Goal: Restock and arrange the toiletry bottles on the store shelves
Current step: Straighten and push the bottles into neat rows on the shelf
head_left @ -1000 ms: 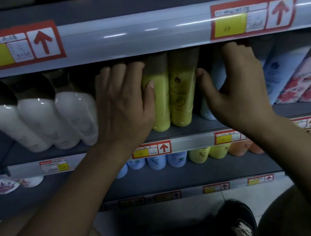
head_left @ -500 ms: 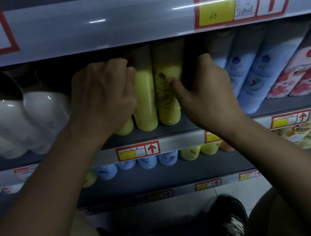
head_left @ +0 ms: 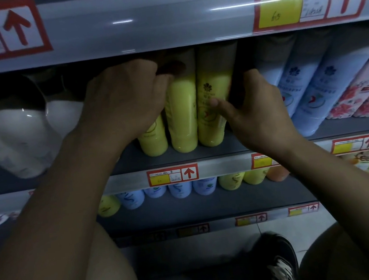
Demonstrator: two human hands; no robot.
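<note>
Three yellow bottles (head_left: 181, 114) stand upright in a tight row near the front edge of the middle shelf (head_left: 181, 156), under the grey price rail of the shelf above. The left hand (head_left: 123, 103) lies over the leftmost yellow bottle, its grip curled round the bottle's upper part so that only the base shows below the palm. The right hand (head_left: 257, 112) is at the right side of the rightmost yellow bottle: the thumb presses the front label and the fingers (head_left: 250, 78) curl into the dark gap behind it, so this grip pinches that bottle. The middle one stands between them, touching both neighbours.

Toward the shelf's left end are white bottles (head_left: 16, 137) with dark caps, leaning outward. Toward its right end stand pale blue bottles (head_left: 312, 91), tilted, and beyond them floral pink bottles (head_left: 363, 92). A red and yellow price tag (head_left: 172, 175) with an arrow sits on the front edge just below the yellow row. The lower shelf carries a row of small blue, yellow and orange bottles (head_left: 180, 189). A dark shoe (head_left: 277, 258) shows on the floor below.
</note>
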